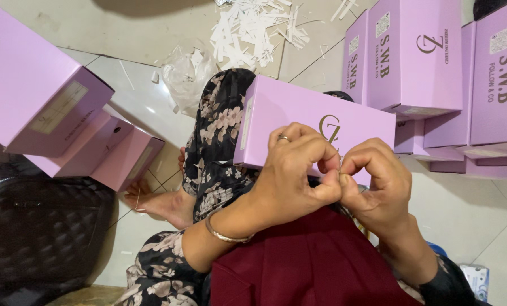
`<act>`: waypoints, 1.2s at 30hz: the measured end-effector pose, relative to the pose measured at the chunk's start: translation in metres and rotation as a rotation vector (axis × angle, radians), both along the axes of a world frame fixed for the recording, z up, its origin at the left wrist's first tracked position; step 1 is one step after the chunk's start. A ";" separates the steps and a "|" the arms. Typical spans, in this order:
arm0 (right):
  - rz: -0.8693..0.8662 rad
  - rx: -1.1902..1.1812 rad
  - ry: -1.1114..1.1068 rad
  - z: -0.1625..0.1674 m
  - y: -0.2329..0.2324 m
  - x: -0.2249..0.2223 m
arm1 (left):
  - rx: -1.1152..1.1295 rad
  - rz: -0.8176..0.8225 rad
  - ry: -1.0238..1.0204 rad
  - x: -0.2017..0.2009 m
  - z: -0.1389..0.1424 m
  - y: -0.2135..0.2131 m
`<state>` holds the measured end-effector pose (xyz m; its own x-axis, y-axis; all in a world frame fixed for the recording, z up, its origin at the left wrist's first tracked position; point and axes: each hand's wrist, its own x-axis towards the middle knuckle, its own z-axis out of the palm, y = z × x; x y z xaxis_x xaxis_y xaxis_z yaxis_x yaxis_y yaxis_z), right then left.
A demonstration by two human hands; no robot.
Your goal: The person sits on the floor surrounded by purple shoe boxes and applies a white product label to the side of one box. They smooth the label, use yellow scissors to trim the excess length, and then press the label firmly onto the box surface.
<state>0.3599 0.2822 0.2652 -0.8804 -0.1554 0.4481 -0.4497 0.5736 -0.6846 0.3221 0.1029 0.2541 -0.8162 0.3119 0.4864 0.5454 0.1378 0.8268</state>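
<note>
Cloth: dark red fabric (315, 266) over lap, nearest cam; wrists rest on it, so hands work steady close to body.
L hand (298, 175): fingers curled tight, thumb + forefinger pinched at the tip; ring on one finger, thin bangle (225, 235) on wrist. Whatever's pinched is too small to tell, maybe a thin strip or tab.
R hand (378, 187): likewise curled, thumb + forefinger pinched, tips touching L hand's tips; both seem to nip the same tiny thing betw. them.
Box (298, 122): lilac, lid on, lying on the knees just behind hands, long side toward cam; propped there it's in easy reach, hands right at its near edge.
Legs: floral trousers (219, 141), bare foot (162, 201) on floor tiles (134, 90); person sits on floor, lap doing the job of a bench.
Bag (38, 226): dark quilted, at L, beside leg.
Stacks: more lilac boxes, L pile (49, 107) tilted, R pile (435, 56) packed close; kept either side, apart from the one in lap.
Scraps (253, 28): white paper strips heaped on floor, far, w/ crumpled clear plastic (182, 71) nearby, out of the way.
</note>
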 end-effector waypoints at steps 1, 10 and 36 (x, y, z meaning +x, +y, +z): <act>0.003 -0.003 0.006 0.000 0.000 -0.001 | 0.023 -0.019 -0.042 0.001 -0.002 0.002; 0.048 -0.134 -0.089 -0.013 0.005 0.003 | 0.279 -0.224 -0.451 0.008 -0.019 0.009; -0.043 -0.014 -0.165 0.025 0.002 0.005 | 0.186 -0.036 -0.121 0.003 -0.002 -0.001</act>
